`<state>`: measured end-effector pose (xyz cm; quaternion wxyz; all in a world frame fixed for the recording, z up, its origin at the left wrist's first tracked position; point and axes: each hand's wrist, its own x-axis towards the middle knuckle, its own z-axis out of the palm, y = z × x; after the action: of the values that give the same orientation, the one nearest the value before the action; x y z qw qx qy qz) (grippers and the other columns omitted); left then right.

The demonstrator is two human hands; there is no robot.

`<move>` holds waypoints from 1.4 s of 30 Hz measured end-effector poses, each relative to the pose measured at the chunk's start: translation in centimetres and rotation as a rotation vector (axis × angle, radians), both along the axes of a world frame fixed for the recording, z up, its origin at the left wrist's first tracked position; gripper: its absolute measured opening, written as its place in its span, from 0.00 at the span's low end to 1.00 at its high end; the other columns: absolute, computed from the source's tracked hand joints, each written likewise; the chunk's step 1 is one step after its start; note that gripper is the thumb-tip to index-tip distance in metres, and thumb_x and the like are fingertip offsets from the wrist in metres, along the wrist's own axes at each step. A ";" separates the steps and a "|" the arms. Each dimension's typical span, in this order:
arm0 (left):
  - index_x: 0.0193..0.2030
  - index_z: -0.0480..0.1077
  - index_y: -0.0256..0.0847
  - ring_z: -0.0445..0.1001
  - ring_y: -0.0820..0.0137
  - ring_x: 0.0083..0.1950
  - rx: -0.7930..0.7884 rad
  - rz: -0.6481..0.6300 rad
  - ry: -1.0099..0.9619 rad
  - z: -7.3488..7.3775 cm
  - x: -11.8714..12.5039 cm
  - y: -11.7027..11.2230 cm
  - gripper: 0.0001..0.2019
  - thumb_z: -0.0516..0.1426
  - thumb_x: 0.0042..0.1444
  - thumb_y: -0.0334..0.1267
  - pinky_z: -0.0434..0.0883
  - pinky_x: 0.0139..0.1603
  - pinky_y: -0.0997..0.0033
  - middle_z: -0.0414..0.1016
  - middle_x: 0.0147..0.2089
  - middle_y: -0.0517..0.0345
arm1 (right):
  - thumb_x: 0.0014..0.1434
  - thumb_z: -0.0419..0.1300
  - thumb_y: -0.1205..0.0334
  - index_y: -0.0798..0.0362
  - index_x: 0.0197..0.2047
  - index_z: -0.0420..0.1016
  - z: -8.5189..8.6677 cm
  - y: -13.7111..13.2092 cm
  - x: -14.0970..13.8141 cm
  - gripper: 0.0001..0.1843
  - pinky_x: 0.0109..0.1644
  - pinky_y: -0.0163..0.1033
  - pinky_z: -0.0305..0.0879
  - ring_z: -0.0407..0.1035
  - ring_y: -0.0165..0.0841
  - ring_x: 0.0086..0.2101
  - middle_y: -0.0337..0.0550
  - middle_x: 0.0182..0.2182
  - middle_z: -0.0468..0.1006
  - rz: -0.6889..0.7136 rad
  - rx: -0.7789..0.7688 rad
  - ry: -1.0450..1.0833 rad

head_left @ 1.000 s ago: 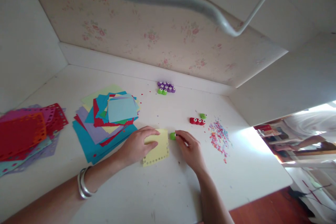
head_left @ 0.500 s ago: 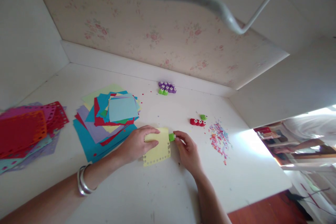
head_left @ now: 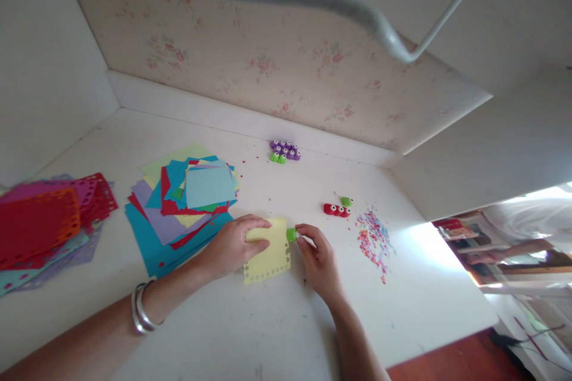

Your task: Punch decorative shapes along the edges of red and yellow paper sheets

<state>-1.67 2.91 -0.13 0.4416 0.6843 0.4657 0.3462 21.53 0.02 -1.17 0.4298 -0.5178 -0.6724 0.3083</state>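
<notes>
Between thumb and fingers, my left hand [head_left: 239,244] grips the left side of a sheet of yellow paper [head_left: 271,253]. Small punched holes run along the sheet's lower edge and up the lower part of its right edge. My right hand [head_left: 320,256] is closed on a small green craft punch [head_left: 292,234], which sits at the sheet's right edge above the topmost holes. Fingers cover part of the punch. Up and to the right of this hand stand a row of red punches [head_left: 336,210] and another green punch [head_left: 347,201].
Purple punches [head_left: 285,147] and two green ones stand near the back wall. A stack of coloured paper [head_left: 210,184] lies left of centre, with punched sheets [head_left: 40,226] at far left. Loose confetti [head_left: 374,238] is scattered at right. A person's arm [head_left: 504,250] shows at far right.
The green punch has shifted very slightly left against the yellow paper's edge. Both hands otherwise keep the same hold, and the paper stays in place.
</notes>
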 end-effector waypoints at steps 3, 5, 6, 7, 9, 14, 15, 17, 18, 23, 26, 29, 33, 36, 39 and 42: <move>0.49 0.76 0.42 0.76 0.65 0.52 -0.005 0.001 0.011 0.2 -0.1 0.0 0.15 0.61 0.55 0.40 0.70 0.56 0.69 0.78 0.52 0.56 | 0.68 0.53 0.60 0.47 0.49 0.70 -0.1 0.0 0.1 0.09 0.52 0.44 0.73 0.67 0.38 0.52 0.49 0.50 0.72 0.006 0.018 0.009; 0.49 0.76 0.42 0.76 0.65 0.53 -0.001 0.004 0.019 0.3 -0.1 0.0 0.15 0.61 0.54 0.40 0.70 0.57 0.69 0.78 0.52 0.55 | 0.68 0.53 0.60 0.47 0.50 0.70 -0.2 0.0 0.1 0.09 0.52 0.45 0.72 0.67 0.38 0.52 0.49 0.50 0.72 0.004 0.030 0.014; 0.49 0.76 0.42 0.76 0.64 0.53 0.002 0.003 0.022 0.4 -0.1 0.0 0.15 0.61 0.54 0.40 0.70 0.57 0.69 0.78 0.52 0.55 | 0.68 0.53 0.61 0.47 0.50 0.70 -0.2 0.0 0.1 0.09 0.52 0.45 0.72 0.66 0.38 0.52 0.48 0.50 0.72 0.008 0.034 0.014; 0.49 0.76 0.42 0.76 0.64 0.53 0.003 0.002 0.024 0.4 -0.1 0.0 0.15 0.61 0.54 0.40 0.70 0.57 0.69 0.78 0.52 0.55 | 0.68 0.53 0.61 0.46 0.50 0.70 -0.2 0.0 0.1 0.09 0.53 0.45 0.72 0.66 0.38 0.52 0.48 0.50 0.72 0.016 0.037 0.012; 0.49 0.76 0.42 0.76 0.64 0.53 0.002 -0.002 0.025 0.4 0.0 0.0 0.15 0.61 0.54 0.40 0.70 0.56 0.69 0.78 0.52 0.55 | 0.68 0.53 0.62 0.46 0.50 0.70 -0.1 0.0 0.0 0.09 0.53 0.45 0.72 0.66 0.38 0.53 0.48 0.50 0.72 0.036 0.043 0.001; 0.48 0.76 0.43 0.77 0.65 0.52 0.006 0.001 0.011 0.4 0.1 0.1 0.15 0.61 0.54 0.40 0.70 0.56 0.70 0.78 0.52 0.56 | 0.69 0.52 0.63 0.46 0.50 0.70 0.3 0.0 -0.1 0.09 0.52 0.44 0.72 0.67 0.38 0.52 0.47 0.50 0.71 0.047 0.044 -0.041; 0.48 0.76 0.43 0.77 0.65 0.52 0.011 -0.001 0.012 0.4 0.1 0.1 0.14 0.61 0.54 0.40 0.71 0.56 0.71 0.78 0.51 0.57 | 0.69 0.52 0.63 0.46 0.50 0.70 0.4 0.0 -0.1 0.09 0.51 0.43 0.72 0.67 0.37 0.51 0.47 0.50 0.71 0.049 0.041 -0.051; 0.48 0.76 0.43 0.77 0.65 0.52 0.028 -0.001 0.026 0.3 0.1 0.1 0.14 0.61 0.54 0.39 0.71 0.55 0.71 0.78 0.51 0.57 | 0.69 0.52 0.63 0.47 0.49 0.70 0.5 0.0 -0.2 0.09 0.50 0.42 0.72 0.68 0.37 0.50 0.47 0.49 0.72 0.057 0.037 -0.073; 0.48 0.76 0.43 0.77 0.65 0.52 0.044 0.003 0.038 0.2 0.1 0.1 0.14 0.61 0.54 0.39 0.71 0.55 0.71 0.78 0.51 0.57 | 0.69 0.52 0.63 0.47 0.49 0.70 0.6 0.0 -0.2 0.09 0.49 0.41 0.73 0.69 0.36 0.49 0.47 0.49 0.72 0.062 0.034 -0.084; 0.50 0.74 0.43 0.76 0.65 0.53 0.203 -0.015 0.135 -0.7 0.4 -0.3 0.14 0.59 0.56 0.35 0.70 0.57 0.67 0.77 0.51 0.55 | 0.68 0.52 0.63 0.48 0.47 0.72 1.2 0.2 -0.6 0.09 0.50 0.43 0.71 0.71 0.36 0.45 0.46 0.45 0.75 0.099 0.036 -0.188; 0.52 0.73 0.42 0.74 0.63 0.55 0.338 0.022 0.247 -1.1 0.6 -0.9 0.13 0.57 0.60 0.36 0.70 0.58 0.63 0.72 0.57 0.51 | 0.67 0.54 0.62 0.48 0.46 0.74 1.7 0.4 -0.9 0.09 0.51 0.44 0.70 0.71 0.37 0.45 0.46 0.44 0.77 0.119 0.070 -0.228; 0.51 0.73 0.42 0.69 0.58 0.60 0.491 0.103 0.374 -0.7 0.7 -1.6 0.12 0.54 0.63 0.38 0.68 0.60 0.56 0.65 0.63 0.47 | 0.67 0.54 0.62 0.48 0.46 0.77 2.3 0.6 -1.0 0.10 0.51 0.44 0.71 0.72 0.38 0.46 0.47 0.45 0.78 0.085 0.088 -0.220; 0.50 0.74 0.42 0.67 0.57 0.60 0.573 0.067 0.473 0.4 0.6 -2.3 0.13 0.52 0.65 0.40 0.65 0.61 0.53 0.70 0.59 0.48 | 0.67 0.56 0.62 0.48 0.46 0.79 2.8 0.6 -0.6 0.11 0.49 0.43 0.73 0.73 0.38 0.46 0.46 0.45 0.79 0.055 0.099 -0.244; 0.53 0.72 0.41 0.66 0.56 0.61 0.547 0.011 0.509 0.6 0.5 -2.7 0.15 0.53 0.64 0.41 0.62 0.63 0.52 0.72 0.58 0.49 | 0.67 0.55 0.64 0.46 0.50 0.79 2.7 0.4 0.0 0.13 0.54 0.47 0.71 0.72 0.39 0.49 0.46 0.47 0.79 0.142 0.144 -0.322; 0.54 0.71 0.39 0.64 0.56 0.63 0.519 -0.024 0.526 0.4 0.6 -2.8 0.17 0.55 0.61 0.43 0.56 0.67 0.50 0.72 0.59 0.48 | 0.67 0.53 0.66 0.45 0.57 0.74 2.5 0.3 0.6 0.18 0.56 0.48 0.70 0.71 0.39 0.51 0.45 0.51 0.78 0.228 0.187 -0.391; 0.54 0.70 0.40 0.65 0.56 0.63 0.503 -0.026 0.519 0.1 0.6 -2.8 0.17 0.56 0.61 0.42 0.54 0.68 0.49 0.72 0.59 0.49 | 0.68 0.52 0.67 0.43 0.61 0.70 2.5 0.3 0.9 0.21 0.55 0.48 0.71 0.71 0.39 0.52 0.45 0.53 0.76 0.278 0.208 -0.453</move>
<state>-1.09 0.10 -0.02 0.1307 0.8426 0.4537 0.2591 22.45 0.34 1.32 0.2730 -0.4293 -0.8439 0.1703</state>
